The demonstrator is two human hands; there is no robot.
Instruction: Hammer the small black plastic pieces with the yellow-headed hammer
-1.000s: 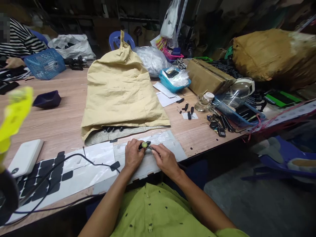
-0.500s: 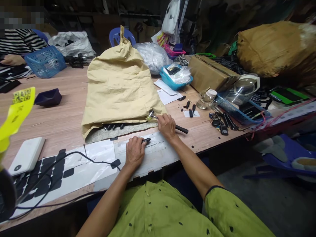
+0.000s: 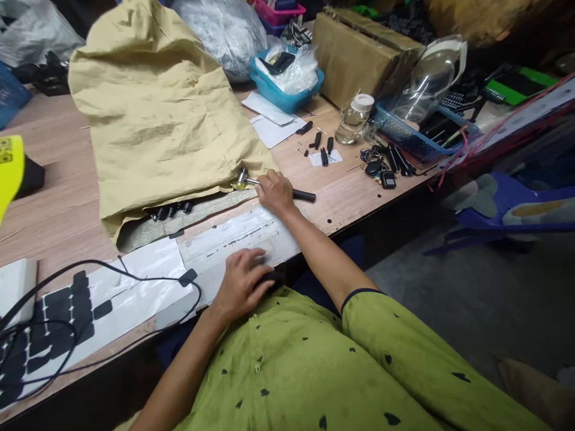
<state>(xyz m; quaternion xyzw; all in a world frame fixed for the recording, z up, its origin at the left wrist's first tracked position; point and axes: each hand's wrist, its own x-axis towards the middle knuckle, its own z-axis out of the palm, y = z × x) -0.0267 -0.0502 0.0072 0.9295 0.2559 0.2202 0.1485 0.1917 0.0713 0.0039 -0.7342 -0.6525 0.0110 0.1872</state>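
My right hand (image 3: pixel 275 191) is closed round a small hammer (image 3: pixel 304 195). The hammer's head, with a yellowish face, points left beside the tan cloth bag (image 3: pixel 175 131), and its black handle sticks out to the right. At the table's front edge, close to my green shirt, is my left hand (image 3: pixel 242 281), its fingers bent and apart. A dark blurred shape lies by its fingertips; I cannot make out what it is. Between my hands lies a scuffed whitish board (image 3: pixel 233 236). Several black cylindrical parts (image 3: pixel 173 211) show at the bag's mouth.
At left are a sheet of black stickers (image 3: pixel 63 305), a black cable (image 3: pixel 148 278) and a white box-like device (image 3: pixel 20 287). Rightward stand a blue basket (image 3: pixel 287 96), a cardboard box (image 3: pixel 350 60), a lidded jar (image 3: pixel 354 120), loose black parts (image 3: pixel 324 157) and keys (image 3: pixel 375 167).
My left hand has moved off the board to its front edge, and the black part it held no longer shows clearly. My right hand keeps the hammer. The view has swung right and down.
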